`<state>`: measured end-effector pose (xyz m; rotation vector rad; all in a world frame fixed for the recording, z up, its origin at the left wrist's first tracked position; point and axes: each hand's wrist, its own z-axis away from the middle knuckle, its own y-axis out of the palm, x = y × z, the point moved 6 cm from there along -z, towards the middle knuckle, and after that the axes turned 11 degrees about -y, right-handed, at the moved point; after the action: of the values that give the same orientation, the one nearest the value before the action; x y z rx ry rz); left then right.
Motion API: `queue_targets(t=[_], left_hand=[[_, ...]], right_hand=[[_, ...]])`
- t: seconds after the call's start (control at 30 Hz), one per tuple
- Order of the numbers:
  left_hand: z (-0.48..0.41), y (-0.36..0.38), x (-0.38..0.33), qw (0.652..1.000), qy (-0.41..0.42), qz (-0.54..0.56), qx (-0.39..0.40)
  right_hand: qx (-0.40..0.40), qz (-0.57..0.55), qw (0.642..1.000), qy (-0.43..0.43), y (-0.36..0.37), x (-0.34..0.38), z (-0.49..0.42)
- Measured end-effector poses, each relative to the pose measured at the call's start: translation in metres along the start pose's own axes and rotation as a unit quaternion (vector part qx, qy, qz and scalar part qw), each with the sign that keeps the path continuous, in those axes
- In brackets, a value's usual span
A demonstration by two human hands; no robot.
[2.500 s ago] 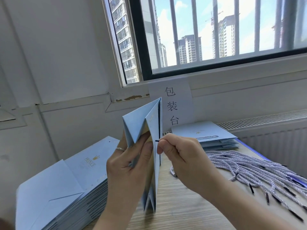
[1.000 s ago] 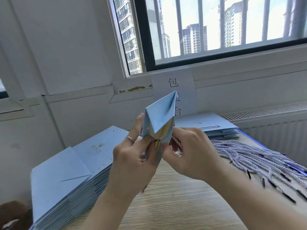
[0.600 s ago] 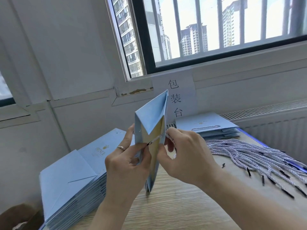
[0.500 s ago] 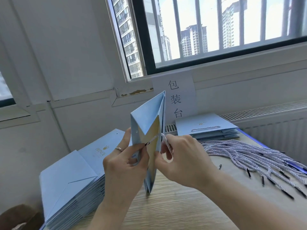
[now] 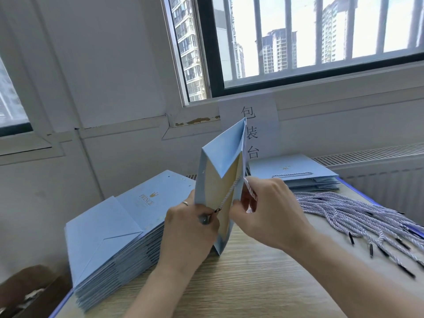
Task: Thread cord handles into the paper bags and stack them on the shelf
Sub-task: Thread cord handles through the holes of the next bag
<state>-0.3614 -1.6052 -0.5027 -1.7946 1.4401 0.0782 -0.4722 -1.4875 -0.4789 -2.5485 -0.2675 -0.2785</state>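
A light blue paper bag point(image 5: 223, 154) stands on edge on the wooden table point(image 5: 247, 285), its mouth spread so the yellowish inside shows. A white twisted cord point(image 5: 229, 191) runs across that inside from the right panel down to the left. My left hand point(image 5: 190, 232) pinches the cord's black tip at the bag's left panel. My right hand point(image 5: 270, 210) holds the right panel, with the cord looping over its fingers.
A tall stack of flat blue bags point(image 5: 114, 226) lies at the left. A lower stack of bags with handles point(image 5: 291, 173) sits at the back right. Several loose cords point(image 5: 358, 216) are spread at the right. A radiator point(image 5: 378, 177) lines the wall.
The cord tip passed through the right panel and my left hand took it. It has been drawn across the bag's inside, and the bag now rests on the table.
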Motion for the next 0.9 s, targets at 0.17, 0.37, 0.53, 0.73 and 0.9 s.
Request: queue_targets(t=[0.17, 0.37, 0.53, 0.73, 0.9], left_hand=[[0.001, -0.004, 0.001, 0.999, -0.028, 0.028, -0.014], [0.01, -0.011, -0.007, 0.991, -0.044, 0.117, 0.052], [0.014, -0.01, -0.007, 0.982, -0.043, 0.153, 0.105], [0.016, -0.007, -0.008, 0.986, -0.002, 0.107, 0.13], [0.015, -0.005, 0.001, 0.993, -0.02, 0.063, 0.096]], right_hand=[[0.008, 0.017, 1.0, -0.002, 0.004, -0.001, 0.0], [0.014, 0.02, 0.999, -0.027, 0.012, 0.001, 0.001], [0.069, -0.027, 0.996, -0.041, 0.014, -0.004, -0.002], [0.299, 0.012, 0.954, 0.012, 0.017, -0.035, 0.009], [0.41, 0.003, 0.907, 0.101, 0.017, -0.052, 0.025]])
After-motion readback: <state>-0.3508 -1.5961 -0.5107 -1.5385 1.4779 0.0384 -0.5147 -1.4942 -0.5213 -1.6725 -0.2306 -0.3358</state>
